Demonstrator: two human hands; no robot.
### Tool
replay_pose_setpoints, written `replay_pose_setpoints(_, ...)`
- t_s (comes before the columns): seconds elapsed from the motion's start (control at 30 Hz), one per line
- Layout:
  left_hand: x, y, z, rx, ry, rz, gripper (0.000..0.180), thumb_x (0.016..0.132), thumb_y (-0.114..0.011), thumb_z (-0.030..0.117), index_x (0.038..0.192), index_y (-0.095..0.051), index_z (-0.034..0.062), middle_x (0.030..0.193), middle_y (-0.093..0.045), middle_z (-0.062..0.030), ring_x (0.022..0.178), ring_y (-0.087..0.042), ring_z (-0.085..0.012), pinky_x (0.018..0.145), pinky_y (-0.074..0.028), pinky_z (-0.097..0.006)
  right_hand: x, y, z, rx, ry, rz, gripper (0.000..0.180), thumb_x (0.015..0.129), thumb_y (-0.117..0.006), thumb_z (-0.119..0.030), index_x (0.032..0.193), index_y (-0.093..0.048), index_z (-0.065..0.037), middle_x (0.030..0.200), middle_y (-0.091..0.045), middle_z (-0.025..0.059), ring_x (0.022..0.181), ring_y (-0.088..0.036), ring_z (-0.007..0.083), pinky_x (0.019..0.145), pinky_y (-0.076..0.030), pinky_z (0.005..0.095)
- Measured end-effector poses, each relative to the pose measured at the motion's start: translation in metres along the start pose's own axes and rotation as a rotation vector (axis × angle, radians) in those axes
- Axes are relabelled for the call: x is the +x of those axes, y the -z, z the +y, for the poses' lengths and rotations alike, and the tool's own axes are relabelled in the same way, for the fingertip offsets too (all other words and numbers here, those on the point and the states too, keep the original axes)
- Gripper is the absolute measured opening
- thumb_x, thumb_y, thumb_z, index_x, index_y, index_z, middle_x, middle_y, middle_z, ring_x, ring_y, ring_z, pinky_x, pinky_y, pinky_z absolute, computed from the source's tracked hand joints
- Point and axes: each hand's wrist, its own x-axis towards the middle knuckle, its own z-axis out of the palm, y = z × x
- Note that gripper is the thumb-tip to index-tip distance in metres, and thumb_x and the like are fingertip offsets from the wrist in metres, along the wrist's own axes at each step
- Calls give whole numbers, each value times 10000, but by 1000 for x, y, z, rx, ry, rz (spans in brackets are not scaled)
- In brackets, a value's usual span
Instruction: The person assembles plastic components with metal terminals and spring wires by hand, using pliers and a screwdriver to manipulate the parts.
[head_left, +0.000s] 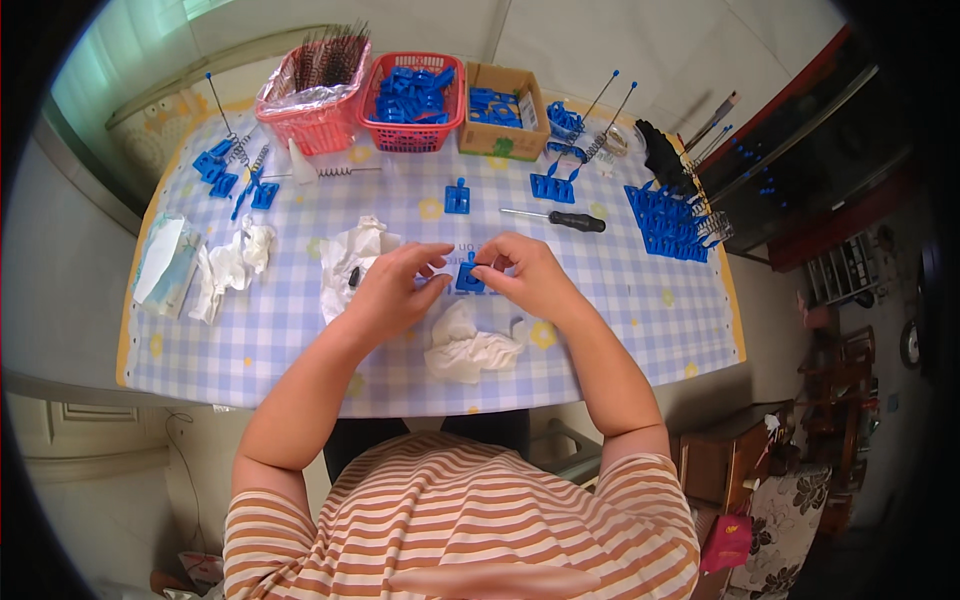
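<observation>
Blue plastic part [467,281], square with a short tab pointing to twelve o'clock, sits at the centre of my clock face, just above the checked tablecloth [640,330]. My right hand [524,270], at three o'clock from it, pinches its edge between thumb and bent forefinger. My left hand [394,283], at nine o'clock, has its fingers curled and its thumb held apart from them; whether a fingertip there touches the part, I cannot tell.

At twelve o'clock lies a matching blue plate [457,196]; at two o'clock, a black-handled screwdriver [578,221]. Crumpled white tissue [472,350] lies at six o'clock, near my right wrist. Farther out, a red basket [410,138] heaped with blue pieces stands past eleven o'clock, with a cardboard box [492,138] of more just past twelve. Between two and three o'clock, blue assemblies [672,225] stand bunched together.
</observation>
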Motion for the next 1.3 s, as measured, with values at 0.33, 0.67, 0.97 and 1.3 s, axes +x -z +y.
replay_pose_setpoints(0.33, 0, 10, 0, 21, -15, 149, 341, 825, -595, 26, 1163, -630, 60, 961, -674, -128, 848, -656, -250, 714, -518, -335, -2, 21, 4, 143, -226, 12, 219, 872, -648, -186, 1005, -679, -16, 751, -614, -2, 647, -510, 54, 578, -425, 224)
replay_pose_setpoints(0.67, 1, 12, 0, -13, -25, 178, 341, 822, -565, -3, 1150, -636, 56, 967, -679, -124, 893, -659, -234, 752, -505, -330, -7, 28, 13, 124, -195, -93, 203, 896, -611, -166, 999, -684, -8, 795, -634, 5, 680, -510, 56, 598, -427, 227)
replay_pose_setpoints(0.97, 3, 12, -3, -22, -67, 256, 328, 813, -566, -28, 1124, -644, 44, 952, -683, -126, 882, -671, -230, 759, -508, -330, -8, 24, 20, 13, -85, -120, 172, 868, -635, -127, 975, -689, -3, 799, -654, 54, 704, -568, 108, 635, -459, 265)
replay_pose_setpoints(1.3, 1, 11, -5, -43, -16, 233, 297, 801, -579, -27, 1081, -662, 24, 829, -678, -118, 781, -679, -188, 736, -520, -310, -8, 23, 17, -50, -45, -151, 157, 849, -658, -127, 948, -691, -9, 848, -666, 105, 772, -621, 197, 693, -485, 311)
